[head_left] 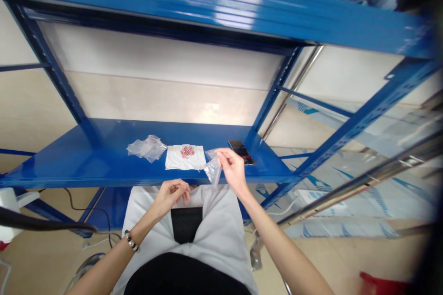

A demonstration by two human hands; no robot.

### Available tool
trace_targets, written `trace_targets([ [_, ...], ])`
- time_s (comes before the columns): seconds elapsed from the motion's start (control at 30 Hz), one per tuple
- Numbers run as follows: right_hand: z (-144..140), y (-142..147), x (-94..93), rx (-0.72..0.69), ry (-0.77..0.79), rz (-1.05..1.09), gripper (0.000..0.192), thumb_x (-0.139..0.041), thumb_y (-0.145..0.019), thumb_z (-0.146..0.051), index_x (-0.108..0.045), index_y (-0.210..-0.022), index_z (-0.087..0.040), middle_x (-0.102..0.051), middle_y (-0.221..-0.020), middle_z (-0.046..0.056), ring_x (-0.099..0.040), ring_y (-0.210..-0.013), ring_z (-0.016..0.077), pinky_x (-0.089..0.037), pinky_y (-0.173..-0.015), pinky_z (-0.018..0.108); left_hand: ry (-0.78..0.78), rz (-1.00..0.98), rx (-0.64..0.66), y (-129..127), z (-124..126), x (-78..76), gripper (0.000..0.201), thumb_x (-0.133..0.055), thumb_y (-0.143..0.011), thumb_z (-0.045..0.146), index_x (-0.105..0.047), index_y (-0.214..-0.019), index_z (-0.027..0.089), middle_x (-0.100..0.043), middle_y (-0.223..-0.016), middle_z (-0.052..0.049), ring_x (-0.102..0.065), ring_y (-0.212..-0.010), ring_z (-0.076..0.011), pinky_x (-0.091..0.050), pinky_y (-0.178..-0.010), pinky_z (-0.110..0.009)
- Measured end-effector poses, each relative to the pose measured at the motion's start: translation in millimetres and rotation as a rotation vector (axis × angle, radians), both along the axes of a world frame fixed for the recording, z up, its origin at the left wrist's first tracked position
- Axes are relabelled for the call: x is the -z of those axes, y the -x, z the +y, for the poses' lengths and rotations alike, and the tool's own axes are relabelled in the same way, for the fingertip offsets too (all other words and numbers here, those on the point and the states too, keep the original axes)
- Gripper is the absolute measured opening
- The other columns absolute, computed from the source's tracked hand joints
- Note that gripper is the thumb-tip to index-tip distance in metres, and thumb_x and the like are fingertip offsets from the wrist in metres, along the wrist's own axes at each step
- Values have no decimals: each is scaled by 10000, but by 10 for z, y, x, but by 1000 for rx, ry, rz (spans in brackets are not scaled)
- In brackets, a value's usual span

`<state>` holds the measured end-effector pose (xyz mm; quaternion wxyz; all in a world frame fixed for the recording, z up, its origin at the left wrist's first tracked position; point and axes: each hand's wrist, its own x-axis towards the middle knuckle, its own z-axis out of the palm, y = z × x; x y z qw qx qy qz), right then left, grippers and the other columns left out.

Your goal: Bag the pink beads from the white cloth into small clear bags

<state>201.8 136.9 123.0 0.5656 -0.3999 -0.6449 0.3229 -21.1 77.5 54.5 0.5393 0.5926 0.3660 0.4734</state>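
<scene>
On the blue painted-metal shelf (104,147), roughly at its centre: square white sheet, crumpled, paper or cloth unclear (173,160), with a small cluster of pink and yellowish bead-like pieces (187,151) on it. Right hand (232,168) at 3 to 4 o'clock of the sheet, thumb and fingertips pinching a small clear plastic bag (212,171); bag hangs tilted at the sheet's 4 o'clock corner, contact unclear. Left hand (172,192) at 7 o'clock, just before the shelf edge, over the lap; fingers loosely curled, nothing seen in them, can't tell if tips touch. Loose heap of clear plastic bags (147,148) at 9 o'clock, flat black phone-like slab (241,150) at 1 o'clock from right hand. Dark-and-pale beaded bracelet (131,241), left wrist.
</scene>
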Motion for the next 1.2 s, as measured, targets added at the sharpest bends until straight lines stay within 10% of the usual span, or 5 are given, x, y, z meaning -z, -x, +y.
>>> trace_targets([
  [0.17,690,-355,-10,78,98,-90,377,-568,-842,-392,-596,-1146,-171,-530,-530,-52,-419,-451,103,-346,-501,226,13,66,24,-15,27,49,329,-578,-883,430,-619,-775,122,-673,-638,-69,-598,-539,-135,-399,-499,-221],
  [0.33,1056,-401,175,304,256,-652,252,-525,-853,-288,-648,-1043,-177,-619,-595,5,-592,-611,174,-428,-624,261,35,132,106,-94,-32,45,314,-570,-881,411,-610,-762,124,-658,-633,-50,-601,-560,-136,-467,-578,-247],
  [0.57,840,12,93,529,-154,-1056,393,-448,-922,-224,-500,-1309,-176,-578,-1164,164,-521,-1073,298,-408,-868,395,4,214,104,-98,-48,23,304,-505,-912,395,-592,-784,134,-655,-638,-43,-613,-562,-145,-469,-575,-247],
  [0.87,517,1682,-37,-59,-620,-1096,320,-492,-930,-188,-518,-1248,-186,-528,-1198,134,-446,-1076,270,-395,-890,397,-777,1146,133,-57,-153,201,222,-445,-921,230,-596,-776,158,-662,-731,-72,-638,-705,-210,-417,-666,-296],
  [1.2,1086,2358,216,-285,-560,-1059,169,-546,-921,-180,-693,-838,-175,-631,-1018,85,-433,-1062,226,-341,-920,372,-851,1283,85,26,-26,171,218,-463,-918,241,-586,-762,153,-639,-688,-65,-624,-658,-204,-414,-629,-310],
])
